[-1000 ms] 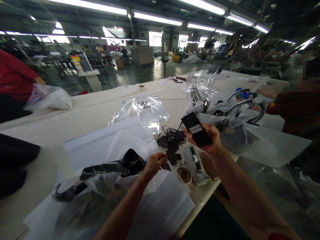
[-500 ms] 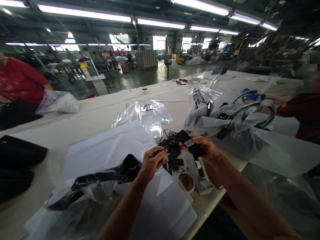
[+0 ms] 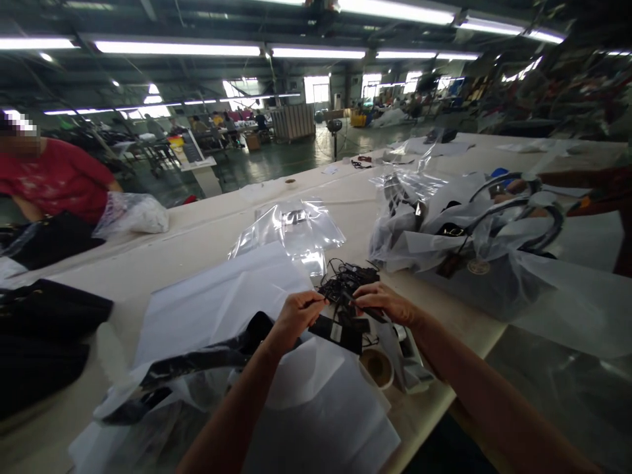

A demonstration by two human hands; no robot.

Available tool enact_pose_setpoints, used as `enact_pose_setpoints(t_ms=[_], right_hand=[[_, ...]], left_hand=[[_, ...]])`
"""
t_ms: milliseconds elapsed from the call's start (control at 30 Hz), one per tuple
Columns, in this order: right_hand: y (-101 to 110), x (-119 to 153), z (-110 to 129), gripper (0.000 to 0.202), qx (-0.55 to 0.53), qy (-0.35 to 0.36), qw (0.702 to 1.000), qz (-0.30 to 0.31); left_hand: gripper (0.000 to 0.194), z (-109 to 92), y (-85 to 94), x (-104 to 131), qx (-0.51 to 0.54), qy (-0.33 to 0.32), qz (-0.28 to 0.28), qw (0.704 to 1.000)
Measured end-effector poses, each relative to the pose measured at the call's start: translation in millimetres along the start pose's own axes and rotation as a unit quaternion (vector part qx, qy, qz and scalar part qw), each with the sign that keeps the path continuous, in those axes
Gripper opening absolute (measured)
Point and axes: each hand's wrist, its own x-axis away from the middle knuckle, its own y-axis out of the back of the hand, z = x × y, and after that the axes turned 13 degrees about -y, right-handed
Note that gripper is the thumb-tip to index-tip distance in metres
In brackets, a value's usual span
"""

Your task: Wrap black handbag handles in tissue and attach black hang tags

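My left hand [image 3: 299, 315] is closed in a pinch over the white tissue paper [image 3: 217, 289]; whatever lies between its fingertips is too small to make out. Just below those fingers is a black tag [image 3: 349, 337] with a small white label. My right hand [image 3: 388, 304] is closed on a dark flat card [image 3: 374, 313], seen nearly edge-on. Between and behind both hands lies a tangled pile of black cords [image 3: 340, 280]. In front of my left forearm, a black handbag [image 3: 197, 352] sits partly wrapped in tissue and clear plastic.
A roll of tape [image 3: 378, 367] and a white box [image 3: 412, 362] stand by the table's near edge. Clear plastic bags [image 3: 296, 227] lie ahead. A wrapped bag with handles [image 3: 454, 230] is at right, black bags [image 3: 44, 336] at left. A person in red [image 3: 59, 178] works at far left.
My right hand has lowered and turned, moving left towards my left hand. The white-labelled tag, earlier upright in my right hand, appears lower, below my left fingers. The view has shifted slightly left.
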Motion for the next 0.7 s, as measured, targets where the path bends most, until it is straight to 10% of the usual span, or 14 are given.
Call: enact_pose_setpoints(t_ms=[700], right_hand=[[25,-7,-47,0.035,-0.065,-0.008,0.996,-0.066]], left_hand=[[0.025,24,6.4,-30,-0.064,0.002,-0.134,0.989]])
